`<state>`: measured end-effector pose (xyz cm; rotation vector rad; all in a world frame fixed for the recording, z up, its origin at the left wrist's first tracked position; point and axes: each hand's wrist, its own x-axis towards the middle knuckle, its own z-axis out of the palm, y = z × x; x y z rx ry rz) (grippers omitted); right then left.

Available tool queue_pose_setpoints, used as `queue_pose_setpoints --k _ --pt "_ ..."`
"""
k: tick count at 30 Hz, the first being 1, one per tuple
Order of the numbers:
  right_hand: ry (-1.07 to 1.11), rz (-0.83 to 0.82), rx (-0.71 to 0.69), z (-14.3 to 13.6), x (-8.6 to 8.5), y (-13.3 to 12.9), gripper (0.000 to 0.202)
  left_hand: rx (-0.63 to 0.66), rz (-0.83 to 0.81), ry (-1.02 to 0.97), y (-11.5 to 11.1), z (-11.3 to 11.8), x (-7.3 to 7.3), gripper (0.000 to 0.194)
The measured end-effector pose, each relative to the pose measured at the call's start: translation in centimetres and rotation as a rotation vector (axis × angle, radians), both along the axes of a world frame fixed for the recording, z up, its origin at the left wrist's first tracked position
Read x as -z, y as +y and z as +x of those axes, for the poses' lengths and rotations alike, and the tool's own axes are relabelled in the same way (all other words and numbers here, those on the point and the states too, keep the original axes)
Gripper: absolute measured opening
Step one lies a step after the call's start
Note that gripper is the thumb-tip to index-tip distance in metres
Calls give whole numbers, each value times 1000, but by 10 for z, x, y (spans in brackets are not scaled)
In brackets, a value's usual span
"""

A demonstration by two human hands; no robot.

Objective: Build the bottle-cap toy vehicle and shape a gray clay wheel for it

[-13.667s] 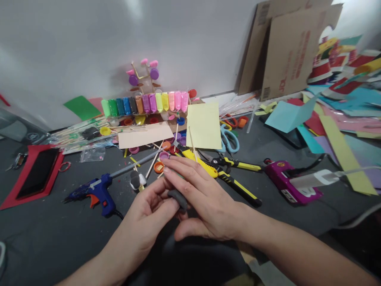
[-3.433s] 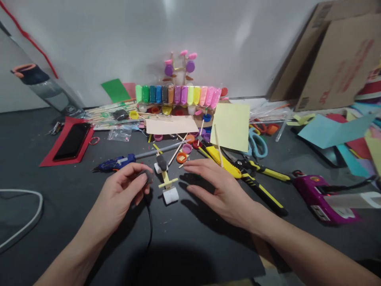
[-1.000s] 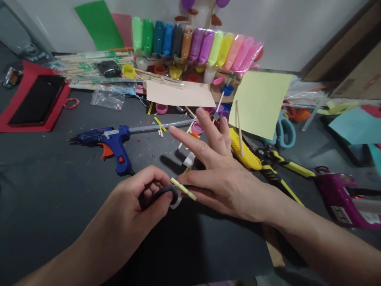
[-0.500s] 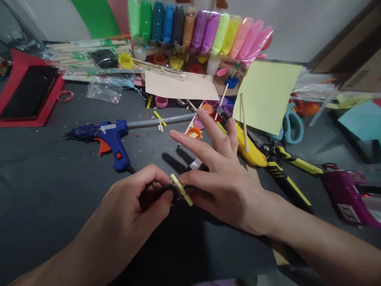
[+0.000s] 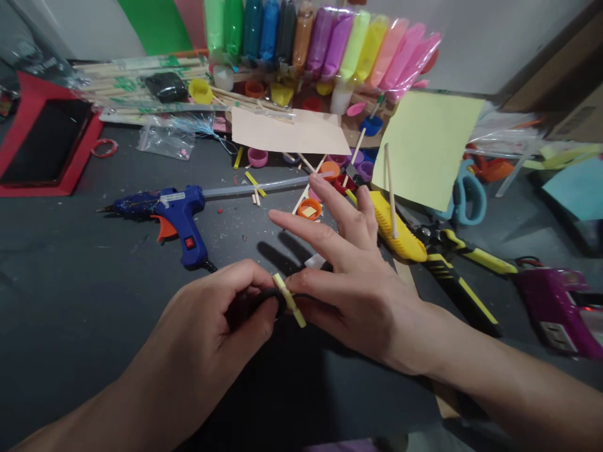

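My left hand (image 5: 211, 326) is closed, with thumb and bent fingers pinching a small black curved piece (image 5: 279, 301). A short pale-yellow strip (image 5: 289, 300) stands out at a slant from the black piece, between my two hands. My right hand (image 5: 353, 282) pinches the same piece from the other side; its index fingertip touches the strip near the upper end. The other right fingers are raised and spread. Most of the black piece is hidden by my fingers, so its full shape cannot be made out.
A blue glue gun (image 5: 181, 216) with its long glue stick lies left. Beyond are bottle caps (image 5: 309, 209), a yellow cutter (image 5: 398, 229), pliers (image 5: 443, 263), blue-handled scissors (image 5: 468, 198) and yellow paper (image 5: 426, 150). Colored clay packs (image 5: 320, 41) stand at the back; a phone (image 5: 47, 144) lies far left.
Both hands keep their pinch in nearly the same place. The yellow strip has turned slightly, and the view of the table has shifted a little.
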<state>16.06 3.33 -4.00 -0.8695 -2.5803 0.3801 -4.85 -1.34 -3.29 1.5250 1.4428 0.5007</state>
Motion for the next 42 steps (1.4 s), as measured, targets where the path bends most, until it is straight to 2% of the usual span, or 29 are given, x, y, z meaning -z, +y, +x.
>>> queue_pose_setpoints --k 10,19,27,34,42 --pt "49 67 -29 1 5 -1 17 11 -24 18 3 4 -5 16" --pt "77 93 -37 2 9 0 14 25 -29 -14 0 -2 -2 11" --pt "64 88 -37 1 7 -1 17 47 -6 22 1 -3 -4 12" --pt "54 102 -32 1 4 -1 16 -29 15 4 3 -8 -9 12" --pt "11 102 -40 6 -1 2 15 24 89 96 7 -13 -4 12"
